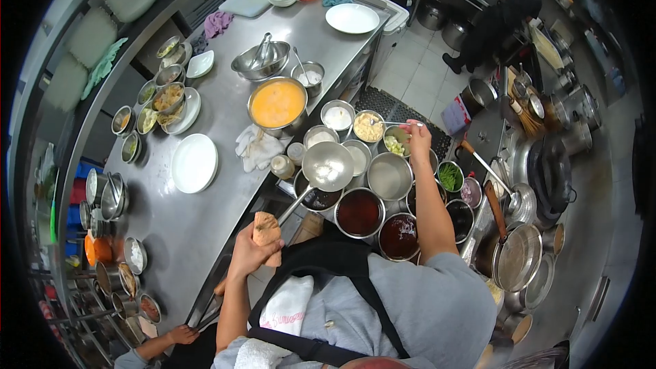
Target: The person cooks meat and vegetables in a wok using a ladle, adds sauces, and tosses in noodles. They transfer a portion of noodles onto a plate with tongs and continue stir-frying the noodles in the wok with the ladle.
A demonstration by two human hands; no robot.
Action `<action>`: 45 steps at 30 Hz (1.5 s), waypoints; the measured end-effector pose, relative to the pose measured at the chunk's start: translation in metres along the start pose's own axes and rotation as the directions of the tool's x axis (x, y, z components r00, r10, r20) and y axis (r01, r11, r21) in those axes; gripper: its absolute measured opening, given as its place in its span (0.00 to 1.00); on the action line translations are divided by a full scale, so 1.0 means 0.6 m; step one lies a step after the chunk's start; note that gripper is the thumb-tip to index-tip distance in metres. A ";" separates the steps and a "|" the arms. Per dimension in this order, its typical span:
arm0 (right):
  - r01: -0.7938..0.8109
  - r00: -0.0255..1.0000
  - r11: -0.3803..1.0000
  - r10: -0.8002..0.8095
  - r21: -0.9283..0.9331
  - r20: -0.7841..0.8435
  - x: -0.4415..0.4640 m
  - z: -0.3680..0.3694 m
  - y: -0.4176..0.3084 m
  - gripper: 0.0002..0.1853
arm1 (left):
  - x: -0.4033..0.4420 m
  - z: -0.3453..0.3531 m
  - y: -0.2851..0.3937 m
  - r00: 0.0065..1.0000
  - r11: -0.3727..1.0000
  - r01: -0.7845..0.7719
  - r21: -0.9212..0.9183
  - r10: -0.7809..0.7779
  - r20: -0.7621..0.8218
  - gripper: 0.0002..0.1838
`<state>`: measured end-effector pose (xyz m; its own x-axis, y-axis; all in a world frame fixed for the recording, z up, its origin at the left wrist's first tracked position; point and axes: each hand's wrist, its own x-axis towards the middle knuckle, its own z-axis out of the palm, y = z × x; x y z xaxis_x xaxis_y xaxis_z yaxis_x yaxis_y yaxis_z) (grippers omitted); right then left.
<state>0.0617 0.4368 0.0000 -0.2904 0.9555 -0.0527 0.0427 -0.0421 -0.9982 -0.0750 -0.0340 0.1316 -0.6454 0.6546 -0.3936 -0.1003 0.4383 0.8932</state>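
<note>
Partly behind the ladle (328, 165) in the left hand (251, 251), dark liquid (321, 199).

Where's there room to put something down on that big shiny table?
The steel counter has bare metal between the nearer oval plate and the white-filled bowl, and between the mixing bowl and far oval plate. It's crowded around the right hand, where round pots stand packed together.

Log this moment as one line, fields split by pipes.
left hand: gripping ladle | right hand: holding spoon, tip at pale yellow chopped food | nearby: dark red sauce
</note>
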 end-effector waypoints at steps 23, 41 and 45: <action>0.617 0.701 0.670 -0.231 -0.412 0.674 -0.336 0.342 0.009 0.35 | -0.066 -0.262 -0.058 0.913 0.982 -0.163 -0.093 0.114 -0.391 0.23; -0.268 0.781 0.959 0.270 -0.088 0.563 -0.447 0.470 -0.069 0.29 | 0.030 -0.407 -0.181 0.969 0.971 -0.208 0.113 0.220 -0.108 0.25; -0.586 0.523 0.739 0.658 -0.332 0.543 -0.482 0.492 -0.048 0.34 | 0.048 -0.423 -0.162 0.984 0.973 -0.173 0.154 0.178 -0.015 0.23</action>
<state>-0.1380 0.0753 0.0356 -0.6423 0.3134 -0.6994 0.5188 -0.4939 -0.6978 -0.2761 -0.2138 0.0884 -0.6640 0.7129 -0.2255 0.1311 0.4080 0.9035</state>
